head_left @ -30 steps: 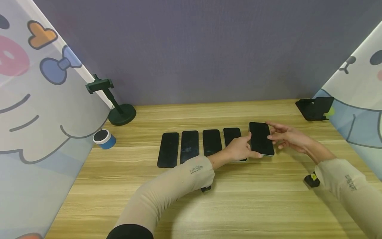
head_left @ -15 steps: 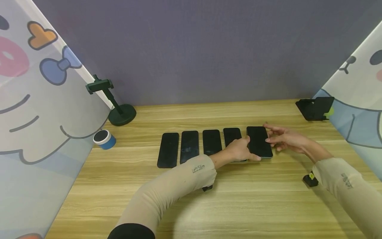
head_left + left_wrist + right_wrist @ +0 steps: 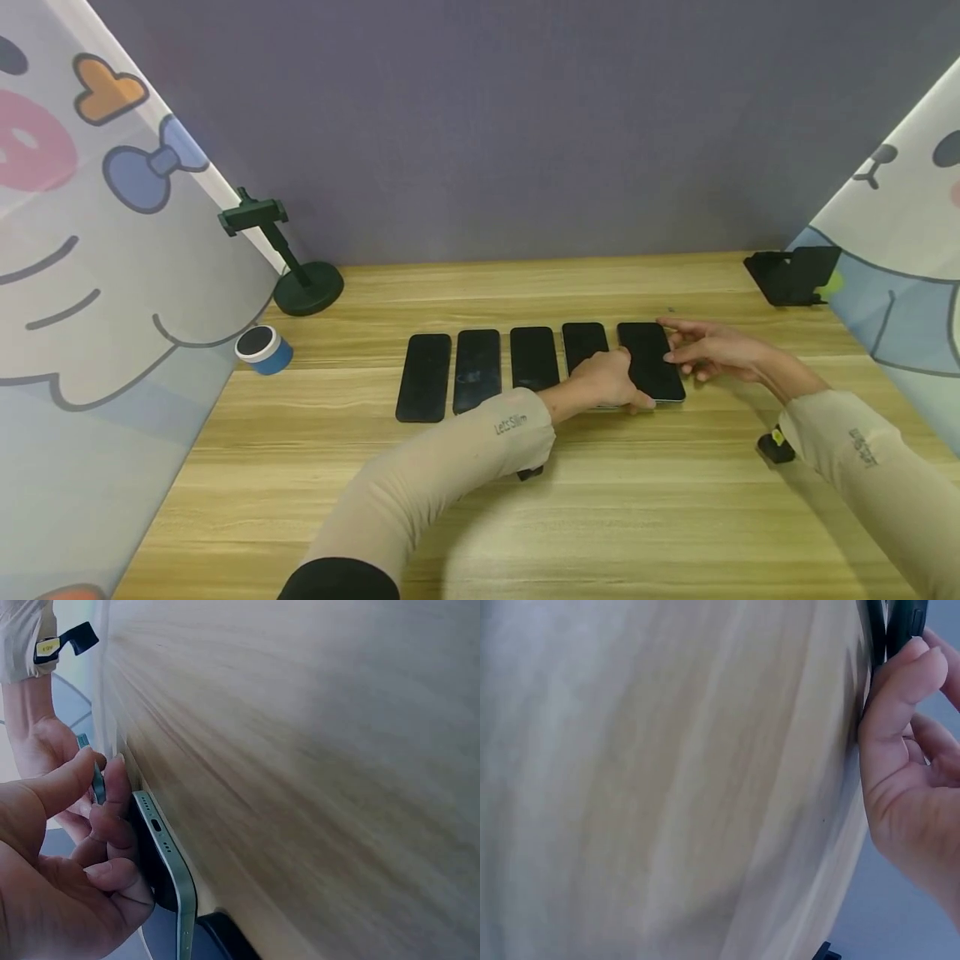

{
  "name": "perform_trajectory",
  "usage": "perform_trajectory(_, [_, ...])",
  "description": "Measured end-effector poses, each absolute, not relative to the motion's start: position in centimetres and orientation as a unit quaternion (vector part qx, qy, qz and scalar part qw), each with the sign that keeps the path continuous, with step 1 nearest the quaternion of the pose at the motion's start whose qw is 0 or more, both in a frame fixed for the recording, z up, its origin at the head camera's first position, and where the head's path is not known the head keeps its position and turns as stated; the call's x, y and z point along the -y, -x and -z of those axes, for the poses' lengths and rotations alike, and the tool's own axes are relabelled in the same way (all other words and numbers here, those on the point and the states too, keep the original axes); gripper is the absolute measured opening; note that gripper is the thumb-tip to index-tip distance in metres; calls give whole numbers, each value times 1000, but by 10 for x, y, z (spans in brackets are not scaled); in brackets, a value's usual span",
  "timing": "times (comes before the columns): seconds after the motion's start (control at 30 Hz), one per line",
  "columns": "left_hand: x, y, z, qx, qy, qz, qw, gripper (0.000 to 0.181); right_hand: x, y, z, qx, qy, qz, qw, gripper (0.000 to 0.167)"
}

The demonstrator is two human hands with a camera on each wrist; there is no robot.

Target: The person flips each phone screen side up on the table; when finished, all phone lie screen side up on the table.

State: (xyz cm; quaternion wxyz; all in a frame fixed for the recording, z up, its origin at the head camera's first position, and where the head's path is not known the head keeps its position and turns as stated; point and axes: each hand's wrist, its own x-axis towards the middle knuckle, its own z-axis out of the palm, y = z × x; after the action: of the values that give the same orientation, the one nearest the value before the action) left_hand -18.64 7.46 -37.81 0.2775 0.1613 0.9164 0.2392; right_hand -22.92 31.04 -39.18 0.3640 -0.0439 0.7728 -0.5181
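Note:
Several dark-screened phones lie in a row on the wooden table. At the row's right end, a smartphone is held between both hands. My left hand pinches its left and lower edge, with the thumb at the near corner. My right hand grips its right side, index finger near the far corner. In the left wrist view, the held phone's edge sits between thumb and fingers. A neighbouring phone with a pale green frame lies beneath the left fingers. In the right wrist view, fingertips touch the held phone's side.
Phones and a third phone lie further left, partly behind the left forearm. A dark green stand and a blue-white jar stand left. A black folding stand sits at the back right.
The held phone has come down and slightly left, lining up beside the row. Both hands moved with it, and the right hand shifted a little left.

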Motion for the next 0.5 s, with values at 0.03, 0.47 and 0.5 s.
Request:
perform_trajectory(0.03, [-75, 186, 378, -918, -161, -237, 275, 88, -310, 229, 392, -773, 46, 516, 365, 90])
perform_trajectory(0.47, [-81, 186, 374, -925, -158, -205, 277, 93, -309, 231, 387, -792, 56, 488, 364, 92])
perform_trajectory(0.5, [-81, 186, 374, -924, -160, -207, 278, 89, -309, 231, 387, -794, 56, 485, 362, 92])
